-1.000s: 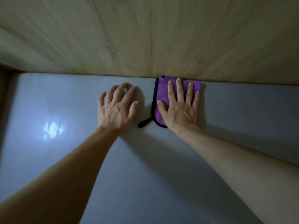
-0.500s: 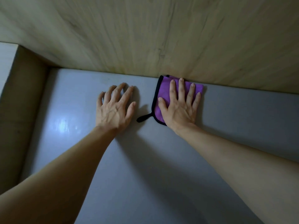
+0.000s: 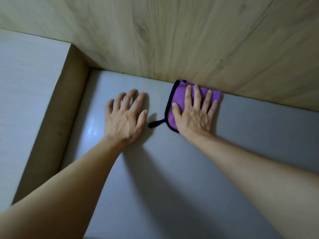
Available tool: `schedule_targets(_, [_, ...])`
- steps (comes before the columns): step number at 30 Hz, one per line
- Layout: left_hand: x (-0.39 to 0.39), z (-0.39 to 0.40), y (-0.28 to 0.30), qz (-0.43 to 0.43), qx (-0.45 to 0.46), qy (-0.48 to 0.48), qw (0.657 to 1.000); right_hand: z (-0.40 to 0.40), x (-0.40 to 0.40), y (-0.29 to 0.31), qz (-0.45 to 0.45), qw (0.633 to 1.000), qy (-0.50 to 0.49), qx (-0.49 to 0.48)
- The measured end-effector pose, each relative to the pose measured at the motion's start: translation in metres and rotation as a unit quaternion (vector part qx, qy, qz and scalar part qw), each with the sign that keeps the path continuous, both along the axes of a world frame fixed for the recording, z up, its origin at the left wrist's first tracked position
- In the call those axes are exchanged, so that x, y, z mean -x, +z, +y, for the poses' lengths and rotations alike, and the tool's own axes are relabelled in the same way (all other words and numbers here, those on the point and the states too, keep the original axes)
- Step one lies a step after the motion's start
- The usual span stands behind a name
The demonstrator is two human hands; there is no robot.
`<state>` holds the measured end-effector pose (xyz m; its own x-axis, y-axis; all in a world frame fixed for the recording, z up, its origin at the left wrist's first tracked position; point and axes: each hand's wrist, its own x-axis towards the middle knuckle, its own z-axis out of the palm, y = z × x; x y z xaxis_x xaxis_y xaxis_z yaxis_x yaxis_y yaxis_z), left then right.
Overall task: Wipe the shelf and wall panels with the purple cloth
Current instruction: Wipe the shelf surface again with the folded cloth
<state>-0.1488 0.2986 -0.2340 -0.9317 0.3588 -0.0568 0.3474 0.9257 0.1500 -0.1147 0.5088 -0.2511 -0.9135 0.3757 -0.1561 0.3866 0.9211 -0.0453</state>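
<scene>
A folded purple cloth with black edging and a black loop lies flat on the grey shelf surface, its far edge against the light wood wall panel. My right hand presses flat on the cloth with straight, spread fingers. To its left my left hand rests palm down on the bare grey surface, fingers spread, a small gap from the cloth's loop.
A brown side panel rises at the left and meets the wood panel in a corner. Beyond it lies a pale grey surface. A light reflection shows on the shelf near my left hand.
The view has swung left, bringing the left side panel and corner into sight. Both hands and the cloth have shifted slightly right in frame; their poses are the same.
</scene>
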Motion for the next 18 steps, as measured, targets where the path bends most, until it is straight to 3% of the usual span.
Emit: schedule_targets(18, [0.032, -0.055, -0.004, 0.014, 0.010, 0.033, 0.999, -0.090, 0.041, 0.000, -0.007, 1.000, 0.026, 0.012])
